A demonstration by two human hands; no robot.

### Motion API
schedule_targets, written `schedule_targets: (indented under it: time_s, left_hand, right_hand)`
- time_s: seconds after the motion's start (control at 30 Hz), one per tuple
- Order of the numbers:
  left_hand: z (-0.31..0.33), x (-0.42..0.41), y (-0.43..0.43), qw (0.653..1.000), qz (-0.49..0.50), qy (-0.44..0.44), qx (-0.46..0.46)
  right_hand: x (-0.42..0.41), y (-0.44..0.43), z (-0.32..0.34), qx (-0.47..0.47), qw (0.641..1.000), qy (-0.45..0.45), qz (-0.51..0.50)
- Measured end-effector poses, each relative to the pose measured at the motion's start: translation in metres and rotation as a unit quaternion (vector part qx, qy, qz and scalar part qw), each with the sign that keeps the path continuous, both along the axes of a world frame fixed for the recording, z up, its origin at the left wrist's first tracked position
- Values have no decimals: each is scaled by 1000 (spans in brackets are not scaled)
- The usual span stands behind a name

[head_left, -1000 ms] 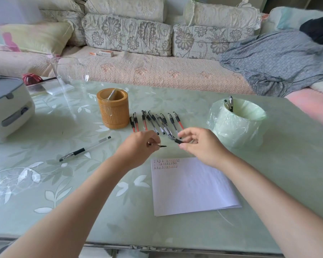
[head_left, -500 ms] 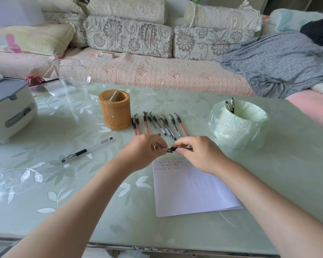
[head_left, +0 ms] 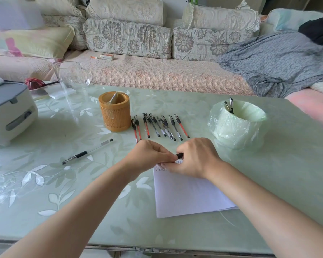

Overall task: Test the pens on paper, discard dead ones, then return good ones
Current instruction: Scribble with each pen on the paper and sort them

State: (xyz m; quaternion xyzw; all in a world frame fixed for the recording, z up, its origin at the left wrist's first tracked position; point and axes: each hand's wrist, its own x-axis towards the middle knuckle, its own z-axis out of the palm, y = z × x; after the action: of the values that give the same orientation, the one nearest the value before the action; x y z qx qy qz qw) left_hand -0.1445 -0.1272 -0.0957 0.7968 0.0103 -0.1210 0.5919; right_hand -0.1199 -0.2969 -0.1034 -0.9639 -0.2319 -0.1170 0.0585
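Note:
My left hand (head_left: pixel 149 155) and my right hand (head_left: pixel 196 158) meet over the top edge of the white paper (head_left: pixel 186 194), both pinching one black pen (head_left: pixel 179 156) held level between them; only a short black piece of it shows. Red scribbles mark the paper's top. Behind the hands several red and black pens (head_left: pixel 158 125) lie in a row. A brown bamboo pen holder (head_left: pixel 114 111) stands left of the row. A green bag-lined bin (head_left: pixel 237 123) at the right holds two pens (head_left: pixel 229 105). One loose pen (head_left: pixel 87 152) lies at the left.
A white appliance with a grey lid (head_left: pixel 7 110) sits at the table's left edge, a clear glass pitcher (head_left: pixel 71 79) behind it. A sofa with cushions and a grey blanket (head_left: pixel 276 60) runs behind the table. The glass table edge (head_left: pixel 157 247) is close to me.
My hands came together: the cap in the left and the pen in the right have met, and both hands dropped closer to the paper's top edge.

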Motion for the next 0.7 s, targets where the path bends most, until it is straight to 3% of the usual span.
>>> schedule_targets:
  time_s: [0.23,0.33,0.5,0.6,0.7]
  left_hand:
    - [6,2,17,998,-8,-12,56]
    - [4,12,30,992,56,-76,78]
    - [-5,26,58,974,165,-138,65]
    - [-18,34,76,960,159,-157,170]
    - [-26,33,99,897,147,-165,383]
  right_hand:
    - [-1,9,-4,36,997,60,25]
    - [5,10,-7,111,984,123,67]
    - [16,14,-14,155,980,118,45]
    - [23,16,-14,175,977,119,-5]
    - [30,15,-15,196,974,71,-93]
